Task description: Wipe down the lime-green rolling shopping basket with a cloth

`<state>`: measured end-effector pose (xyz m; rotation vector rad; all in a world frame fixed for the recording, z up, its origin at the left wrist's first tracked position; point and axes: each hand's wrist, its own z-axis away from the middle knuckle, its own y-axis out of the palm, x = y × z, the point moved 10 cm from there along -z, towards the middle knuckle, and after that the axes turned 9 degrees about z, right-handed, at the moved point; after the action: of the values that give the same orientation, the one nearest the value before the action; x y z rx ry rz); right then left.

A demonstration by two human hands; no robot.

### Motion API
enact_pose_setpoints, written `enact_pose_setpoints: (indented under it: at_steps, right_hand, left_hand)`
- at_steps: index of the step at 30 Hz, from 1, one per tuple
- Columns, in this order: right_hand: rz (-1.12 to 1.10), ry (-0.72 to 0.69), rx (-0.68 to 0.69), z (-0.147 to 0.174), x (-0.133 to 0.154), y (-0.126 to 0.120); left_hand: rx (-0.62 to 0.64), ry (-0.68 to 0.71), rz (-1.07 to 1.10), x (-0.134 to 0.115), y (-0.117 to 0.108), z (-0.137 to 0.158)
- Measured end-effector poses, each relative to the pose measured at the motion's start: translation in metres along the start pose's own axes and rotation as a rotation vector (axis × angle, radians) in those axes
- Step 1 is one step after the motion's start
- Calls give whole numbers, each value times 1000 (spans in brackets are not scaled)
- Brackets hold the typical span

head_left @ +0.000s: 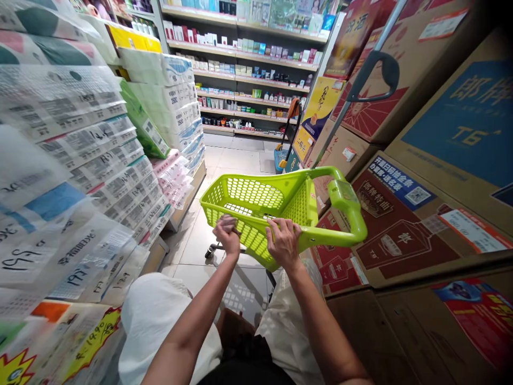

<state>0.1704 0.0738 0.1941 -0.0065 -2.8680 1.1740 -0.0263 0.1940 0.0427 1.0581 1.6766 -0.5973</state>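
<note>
A lime green shopping cart (pixel 256 195) with a perforated basket stands sideways before me. My left hand (pixel 227 236) is closed around a crumpled greyish-brown cloth (pixel 229 222), held against the near side wall of the basket by the front corner. My right hand (pixel 284 239) grips the top edge of that same side, its fingers curled over the rim. The cart's thick handle (pixel 355 216) is off to the right, untouched by either hand. The inside of the basket shows nothing in it.
Wrapped tissue packs (pixel 100 155) are stacked along the left. Cardboard cartons (pixel 417 214) rise close on the right, with a grey-handled pole (pixel 377 75) leaning there. A blue bucket (pixel 279 159) stands farther down the tiled aisle (pixel 232 158), before shelves (pixel 240 51) of small boxes.
</note>
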Motion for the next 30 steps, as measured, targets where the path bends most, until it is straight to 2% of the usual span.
enact_pose_setpoints:
  at_steps: [2,3,4,7,8,9,10,13,14,15,16,19,21,22,24,28,30]
  right_hand:
    - [3,3,9,-1,-1,1]
    - [6,1,7,-1,-1,1]
    - [9,-3,0,-2,-1,1]
    - [2,-3,-24,-3,-4,2]
    - [-5,-1,-22,-3,-7,3]
    - [-13,0,-17,-4,-10,4]
    - [-22,0,-13,-4,-13,4]
    - [-55,-19,-21,-5,-20,3]
    - [-62,-23,-29,-6,-21,2]
    - [-65,-22,-35,-6,-23,1]
    - [-64,-16,-38,-7,-24,1]
    - [-52,4,-27,-10,-28,5]
    - [-51,-1,-15,-11,-30,9]
    - [-54,-10,-13,-10,-31,9]
    - [-70,-36,-15,-9,-34,10]
    - [-106,-53,-36,-6,-39,9]
    - [-94,-20,-41,-5,-42,9]
  left_hand:
    - [-199,-55,-6,0,-20,-14]
    - [-202,-30,-18,-6,-20,-17]
    - [-120,37,-32,-16,-11,-18]
    - [305,298,-43,-49,30,-2]
    - [381,341,-58,-55,35,0]
    - [400,347,-86,-57,34,-5]
    - [369,323,-129,-56,27,-16]
    - [159,196,-291,-53,-7,-58]
    - [137,186,-327,-56,-12,-66]
    - [173,204,-344,-62,-9,-67]
    - [265,245,-341,-70,1,-60]
    - [637,409,-268,-95,44,-11]
    - [732,467,-248,-102,55,12]
    - [718,470,-259,-101,53,12]
    - [628,435,-305,-92,34,-7]
    - [260,249,-426,-55,-45,-74]
    - [75,123,-450,-36,-84,-92]
